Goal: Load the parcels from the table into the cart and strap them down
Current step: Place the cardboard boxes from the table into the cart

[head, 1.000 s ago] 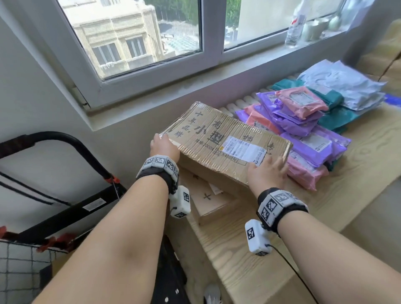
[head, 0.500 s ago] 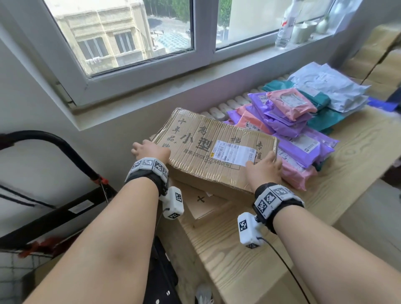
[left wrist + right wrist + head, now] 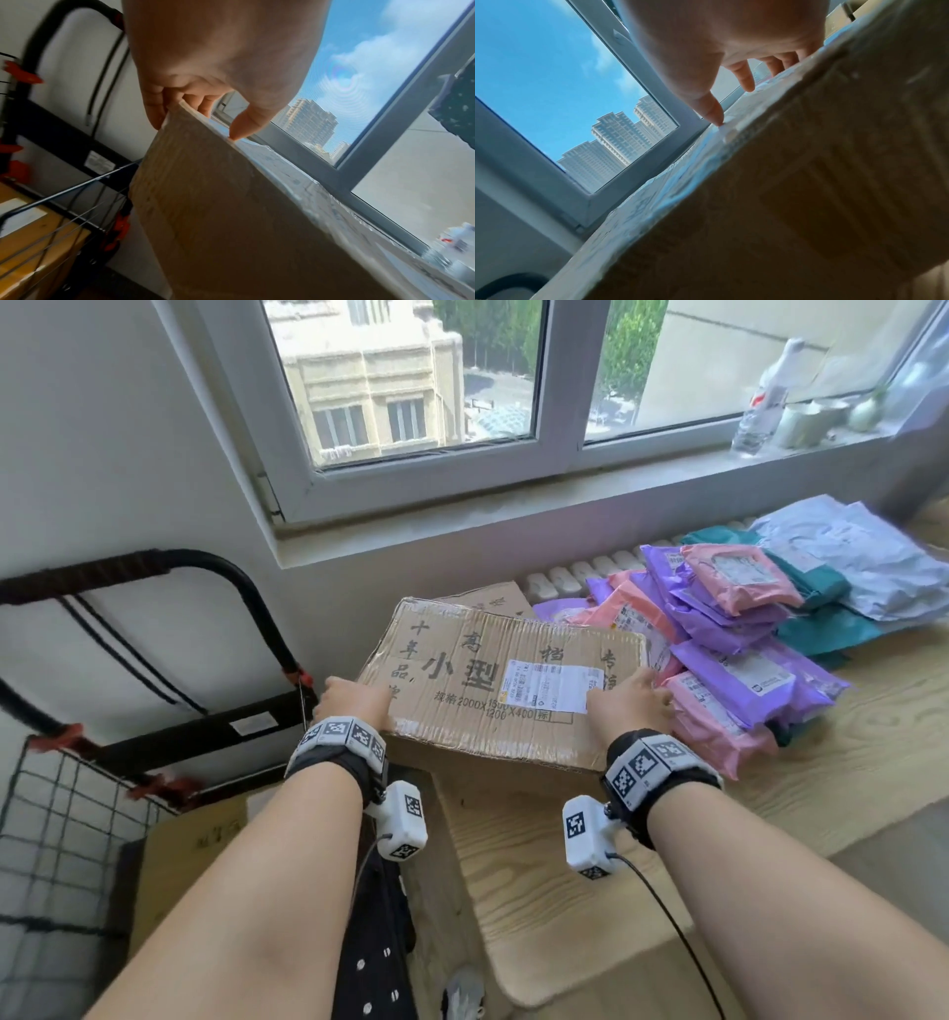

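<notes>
Gripping flat brown taped cardboard box (image 3: 506, 683) | left hand (image 3: 354, 703), right hand (image 3: 629, 708) fingers curled on its ends | pale wooden worktop (image 3: 590, 891) below

The wooden table (image 3: 590, 891) has a pale top with wavy grain lines. A small cardboard box (image 3: 493, 600) lies on it, far from both hands, close to the wall. Past the right hand (image 3: 629, 706) a heap of soft mail bags (image 3: 739, 670) lies on the table: pink ones just beside that hand, purple ones over them, then green and white ones farther off to the right
</notes>
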`<state>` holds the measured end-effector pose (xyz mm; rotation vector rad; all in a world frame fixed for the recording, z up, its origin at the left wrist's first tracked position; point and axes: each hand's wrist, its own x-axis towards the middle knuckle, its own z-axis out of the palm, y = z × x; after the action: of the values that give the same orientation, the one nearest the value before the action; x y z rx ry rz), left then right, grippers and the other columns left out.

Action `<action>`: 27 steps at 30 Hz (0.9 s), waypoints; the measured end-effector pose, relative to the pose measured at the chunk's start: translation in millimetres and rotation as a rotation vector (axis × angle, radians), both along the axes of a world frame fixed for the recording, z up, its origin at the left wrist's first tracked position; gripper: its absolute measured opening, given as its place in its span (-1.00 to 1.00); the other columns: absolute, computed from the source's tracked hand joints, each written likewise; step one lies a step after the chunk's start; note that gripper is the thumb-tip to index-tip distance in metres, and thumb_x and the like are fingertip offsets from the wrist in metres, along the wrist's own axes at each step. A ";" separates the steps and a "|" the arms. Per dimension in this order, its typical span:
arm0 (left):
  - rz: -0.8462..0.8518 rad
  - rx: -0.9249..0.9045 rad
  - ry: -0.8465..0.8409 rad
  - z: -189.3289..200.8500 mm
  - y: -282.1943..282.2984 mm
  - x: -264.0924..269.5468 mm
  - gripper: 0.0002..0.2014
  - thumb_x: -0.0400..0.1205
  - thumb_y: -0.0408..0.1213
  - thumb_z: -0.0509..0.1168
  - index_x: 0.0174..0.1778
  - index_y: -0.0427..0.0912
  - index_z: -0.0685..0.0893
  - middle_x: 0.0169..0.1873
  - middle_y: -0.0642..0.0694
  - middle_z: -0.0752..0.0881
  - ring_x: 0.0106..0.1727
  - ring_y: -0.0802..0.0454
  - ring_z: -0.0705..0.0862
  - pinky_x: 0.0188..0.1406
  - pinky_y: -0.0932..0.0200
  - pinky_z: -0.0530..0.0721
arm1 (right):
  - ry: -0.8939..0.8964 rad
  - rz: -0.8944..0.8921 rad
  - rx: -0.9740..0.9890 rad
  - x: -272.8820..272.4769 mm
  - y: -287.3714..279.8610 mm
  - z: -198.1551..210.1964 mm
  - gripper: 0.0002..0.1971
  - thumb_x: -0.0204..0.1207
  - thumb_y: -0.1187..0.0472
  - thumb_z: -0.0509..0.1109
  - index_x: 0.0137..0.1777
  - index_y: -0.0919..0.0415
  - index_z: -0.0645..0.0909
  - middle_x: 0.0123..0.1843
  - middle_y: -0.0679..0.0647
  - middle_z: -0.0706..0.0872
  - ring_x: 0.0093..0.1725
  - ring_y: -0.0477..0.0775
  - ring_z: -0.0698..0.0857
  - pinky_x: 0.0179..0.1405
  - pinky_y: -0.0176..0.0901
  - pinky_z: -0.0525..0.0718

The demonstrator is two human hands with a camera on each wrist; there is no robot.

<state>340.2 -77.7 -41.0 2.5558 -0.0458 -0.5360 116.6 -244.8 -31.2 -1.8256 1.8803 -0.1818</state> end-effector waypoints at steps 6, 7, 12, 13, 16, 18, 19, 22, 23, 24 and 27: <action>0.128 -0.003 -0.041 9.0 61.8 -21.1 -0.33 0.45 0.11 0.34 0.38 -0.21 0.43 0.25 -0.23 0.63 0.24 -0.26 0.62 0.18 -0.09 0.59 | -0.078 0.129 -0.018 10.1 23.4 12.7 -0.36 0.51 0.11 0.30 0.54 0.25 0.18 0.48 0.38 0.34 0.45 0.42 0.39 0.42 0.21 0.44; 0.144 0.002 -0.053 10.3 73.1 -22.7 -0.34 0.44 0.12 0.34 0.36 -0.20 0.45 0.24 -0.23 0.63 0.24 -0.26 0.62 0.15 -0.08 0.58 | -0.082 0.156 -0.016 13.9 29.6 15.2 -0.37 0.51 0.10 0.29 0.54 0.25 0.19 0.48 0.37 0.34 0.45 0.41 0.39 0.42 0.21 0.44; 0.210 0.044 -0.061 13.9 132.5 -29.6 -0.29 0.40 0.21 0.27 0.41 -0.14 0.47 0.29 -0.24 0.56 0.27 -0.25 0.57 0.22 -0.11 0.57 | -0.123 0.301 -0.052 38.4 65.4 21.9 -0.37 0.50 0.11 0.28 0.54 0.27 0.20 0.47 0.38 0.35 0.43 0.38 0.40 0.43 0.22 0.44; 0.237 0.031 -0.051 13.3 145.4 -28.6 -0.27 0.39 0.23 0.26 0.41 -0.13 0.46 0.28 -0.23 0.55 0.26 -0.25 0.56 0.24 -0.15 0.56 | -0.133 0.330 -0.056 45.0 74.2 23.3 -0.38 0.51 0.12 0.28 0.54 0.27 0.21 0.47 0.38 0.35 0.44 0.39 0.39 0.44 0.22 0.43; 0.311 -0.030 -0.022 14.9 183.5 -24.6 -0.31 0.38 0.24 0.29 0.31 -0.15 0.55 0.13 -0.20 0.64 0.05 -0.18 0.66 0.03 -0.06 0.64 | -0.149 0.412 -0.059 64.9 101.4 27.1 -0.39 0.52 0.13 0.27 0.53 0.28 0.21 0.46 0.39 0.36 0.44 0.39 0.39 0.46 0.22 0.40; 0.335 -0.064 -0.010 16.7 208.8 -20.7 -0.49 0.48 0.16 0.31 0.14 -0.18 0.62 -0.07 -0.16 0.68 -0.25 -0.06 0.64 -0.33 0.13 0.55 | -0.144 0.466 -0.062 81.7 120.8 28.7 -0.39 0.51 0.14 0.27 0.53 0.28 0.20 0.47 0.38 0.35 0.43 0.38 0.38 0.45 0.24 0.41; 0.352 -0.079 -0.002 17.9 221.0 -19.3 -0.55 0.51 0.14 0.31 0.09 -0.18 0.62 -0.12 -0.15 0.68 -0.32 -0.03 0.60 -0.40 0.16 0.48 | -0.140 0.490 -0.061 89.9 130.8 29.5 -0.39 0.51 0.15 0.28 0.53 0.28 0.20 0.48 0.38 0.34 0.44 0.37 0.37 0.45 0.25 0.41; 0.374 -0.069 0.036 15.8 257.3 -11.8 -0.59 0.50 0.15 0.32 0.02 -0.14 0.60 -0.14 -0.14 0.68 -0.26 -0.09 0.63 -0.29 0.13 0.52 | -0.115 0.554 -0.050 116.8 162.1 27.3 -0.38 0.52 0.16 0.27 0.56 0.26 0.18 0.50 0.38 0.30 0.48 0.38 0.34 0.48 0.24 0.36; 0.383 -0.061 0.048 13.2 270.0 -8.5 -0.60 0.50 0.15 0.31 0.02 -0.12 0.60 -0.12 -0.13 0.68 -0.23 -0.10 0.64 -0.29 0.12 0.52 | -0.107 0.572 -0.053 124.9 173.7 25.3 -0.39 0.53 0.16 0.26 0.55 0.24 0.19 0.49 0.37 0.31 0.47 0.37 0.35 0.47 0.23 0.37; 0.394 -0.048 0.063 9.5 284.0 -4.3 -0.61 0.51 0.14 0.31 0.02 -0.11 0.60 -0.10 -0.13 0.68 -0.23 -0.09 0.64 -0.32 0.13 0.51 | -0.103 0.586 -0.055 133.0 185.5 22.1 -0.41 0.52 0.16 0.27 0.53 0.23 0.22 0.47 0.36 0.34 0.45 0.37 0.37 0.46 0.23 0.38; 0.409 -0.023 0.094 -1.4 327.3 10.6 -0.65 0.52 0.09 0.31 0.03 -0.10 0.60 -0.08 -0.13 0.69 -0.22 -0.08 0.64 -0.34 0.13 0.49 | -0.094 0.603 -0.041 160.4 225.3 9.6 -0.42 0.50 0.13 0.31 0.51 0.19 0.28 0.46 0.32 0.37 0.45 0.35 0.39 0.46 0.22 0.41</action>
<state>350.9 249.6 -42.4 2.4194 0.4890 -0.4874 277.0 -19.5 -21.5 -2.2731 1.1999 -0.0890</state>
